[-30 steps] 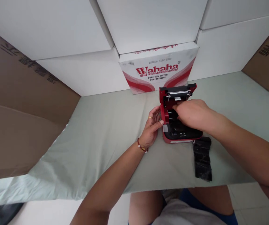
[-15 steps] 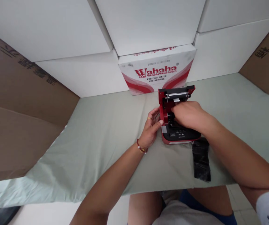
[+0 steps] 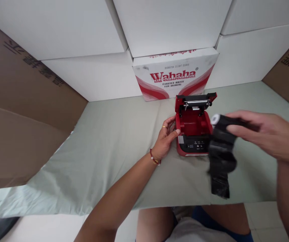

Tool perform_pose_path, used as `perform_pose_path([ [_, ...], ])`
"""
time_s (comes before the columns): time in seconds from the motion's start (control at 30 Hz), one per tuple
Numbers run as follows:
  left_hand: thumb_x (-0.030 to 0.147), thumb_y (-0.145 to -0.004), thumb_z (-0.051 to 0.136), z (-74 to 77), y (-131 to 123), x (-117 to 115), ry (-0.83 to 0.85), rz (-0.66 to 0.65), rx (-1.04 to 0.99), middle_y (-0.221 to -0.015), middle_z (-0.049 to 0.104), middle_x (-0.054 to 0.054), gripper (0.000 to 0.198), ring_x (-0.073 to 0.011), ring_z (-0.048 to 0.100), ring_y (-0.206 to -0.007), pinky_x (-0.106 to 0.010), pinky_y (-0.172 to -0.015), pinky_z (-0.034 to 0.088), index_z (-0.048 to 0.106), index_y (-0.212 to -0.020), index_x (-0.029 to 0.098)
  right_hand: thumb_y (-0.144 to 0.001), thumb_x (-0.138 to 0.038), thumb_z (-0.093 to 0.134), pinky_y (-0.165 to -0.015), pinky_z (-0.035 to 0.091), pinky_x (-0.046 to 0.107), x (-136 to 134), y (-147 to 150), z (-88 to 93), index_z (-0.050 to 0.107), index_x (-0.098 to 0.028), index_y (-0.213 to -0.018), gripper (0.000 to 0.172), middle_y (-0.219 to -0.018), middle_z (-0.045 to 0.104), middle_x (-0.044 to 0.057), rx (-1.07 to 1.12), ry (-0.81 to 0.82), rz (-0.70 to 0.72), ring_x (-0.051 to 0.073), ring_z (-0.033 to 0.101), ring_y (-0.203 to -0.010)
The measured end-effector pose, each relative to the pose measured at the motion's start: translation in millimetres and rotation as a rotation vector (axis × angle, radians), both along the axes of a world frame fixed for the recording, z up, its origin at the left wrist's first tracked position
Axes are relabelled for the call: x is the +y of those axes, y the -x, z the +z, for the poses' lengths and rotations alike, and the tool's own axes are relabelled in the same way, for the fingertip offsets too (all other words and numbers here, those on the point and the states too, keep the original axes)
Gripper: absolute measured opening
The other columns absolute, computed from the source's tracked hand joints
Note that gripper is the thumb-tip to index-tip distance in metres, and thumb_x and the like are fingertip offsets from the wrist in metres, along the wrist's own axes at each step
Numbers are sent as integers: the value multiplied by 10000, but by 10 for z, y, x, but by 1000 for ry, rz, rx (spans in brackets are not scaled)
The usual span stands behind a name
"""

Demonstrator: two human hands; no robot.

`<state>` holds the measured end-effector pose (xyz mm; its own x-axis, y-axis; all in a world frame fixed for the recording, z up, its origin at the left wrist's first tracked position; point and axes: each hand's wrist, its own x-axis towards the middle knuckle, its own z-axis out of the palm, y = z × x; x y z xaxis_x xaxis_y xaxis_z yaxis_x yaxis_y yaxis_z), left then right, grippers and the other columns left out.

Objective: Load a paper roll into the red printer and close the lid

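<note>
A small red and black label printer [image 3: 193,146] stands on the cloth with its lid [image 3: 196,101] raised and its red inner bay showing. My left hand [image 3: 166,139] grips the printer's left side, thumb on the front corner and fingers behind. To the right of the printer, my right hand [image 3: 257,131] holds a black roll [image 3: 223,122] with a white core end, clear of the bay. A loose black strip [image 3: 221,144] hangs from the roll, blurred by motion. Below it another stretch of black film [image 3: 220,185] lies near the front; whether the two join is unclear.
A Wahaha water carton [image 3: 176,75] stands behind the printer, against stacked white boxes [image 3: 89,74]. Brown cardboard [image 3: 28,111] walls the left side, and more cardboard [image 3: 285,67] the right. A pale green cloth [image 3: 114,141] covers the table, hanging over its front edge.
My right hand has lifted the black roll out of the printer's bay and moved right with it. My left hand stays on the printer. The view has shifted slightly.
</note>
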<state>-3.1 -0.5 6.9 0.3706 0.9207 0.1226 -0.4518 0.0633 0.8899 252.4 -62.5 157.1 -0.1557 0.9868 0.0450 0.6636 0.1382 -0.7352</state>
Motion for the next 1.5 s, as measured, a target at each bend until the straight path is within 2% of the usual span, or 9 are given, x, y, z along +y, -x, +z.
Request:
perform_pose_path([
  [0.17, 474, -892, 862, -15, 1, 9, -14, 1, 0, -1641, 552, -87, 624, -271, 484, -1573, -491, -1335, 369, 576, -1414, 286, -903, -667, 759, -650, 648, 366, -336, -936, -293, 846, -401, -1081, 332, -983, 864, 67, -29, 130, -105, 272, 814, -785],
  [0.3, 475, -890, 860, -15, 12, 18, -25, 16, 14, -1635, 563, -83, 603, -267, 483, -1574, -489, -1344, 356, 591, -1394, 283, -886, -608, 730, -791, 677, 465, -502, -1138, -640, 846, -325, -1066, 355, -1067, 859, 116, -247, 256, -32, 341, 827, -924],
  [0.47, 476, -890, 854, -4, 25, 17, -21, 23, 37, -1636, 561, -86, 583, -274, 499, -1560, -506, -1337, 370, 605, -1379, 281, -1000, -563, 553, -912, 647, 491, -585, -654, -765, 804, -282, -1167, 413, -1209, 820, 104, -320, 23, -58, 313, 797, -1040],
  [0.67, 493, -902, 836, -13, 14, 9, -26, 31, 62, -1640, 554, -89, 572, -283, 496, -1565, -518, -1325, 392, 599, -1382, 290, -976, -377, 604, -822, 627, 394, -593, -203, -771, 790, -269, -1212, 320, -1203, 803, 104, -355, 100, 66, 272, 783, -957],
  [0.83, 584, -1004, 682, -73, 20, -48, -147, 241, 216, -1549, 583, -109, 509, -281, 530, -1508, -515, -1288, 426, 575, -1406, 292, -952, -616, 718, -504, 499, 317, -622, -438, -89, 821, -330, -1174, 376, -984, 768, 59, -120, 63, 86, 168, 585, -583],
  [0.97, 517, -1096, 527, 23, 67, -193, -469, 571, 418, -1472, 558, -123, 387, -273, 553, -1414, -516, -1212, 481, 590, -1391, 275, -911, -680, 749, -546, 476, 327, -328, -263, 273, 833, -332, -1226, 477, -846, 694, 32, -163, -68, 45, 164, 542, -593],
  [1.2, 547, -1050, 527, 203, 61, -473, -1208, 595, 555, -1340, 677, -116, 536, -315, 610, -1403, -545, -1265, 419, 554, -1522, 295, -981, -329, 650, -717, 524, 362, 348, 637, -48, 781, -273, -1304, 352, -1043, 846, 106, -717, -60, -2, 297, 772, -886],
  [1.33, 382, -969, 706, 185, 0, -514, -1272, 430, 591, -1245, 762, -88, 561, -303, 685, -1343, -530, -1321, 347, 584, -1507, 283, -991, -237, 587, -735, 548, 383, 475, 818, -73, 792, -231, -1193, 288, -1055, 848, 167, -848, 104, 47, 339, 805, -962],
  [1.5, 217, -969, 668, 211, -22, -494, -1284, 375, 653, -1206, 811, -62, 492, -267, 743, -1287, -548, -1322, 371, 625, -1453, 290, -1000, -168, 542, -764, 556, 403, 631, 891, -101, 804, -170, -1109, 284, -1057, 836, 225, -841, 118, 64, 366, 812, -1002],
])
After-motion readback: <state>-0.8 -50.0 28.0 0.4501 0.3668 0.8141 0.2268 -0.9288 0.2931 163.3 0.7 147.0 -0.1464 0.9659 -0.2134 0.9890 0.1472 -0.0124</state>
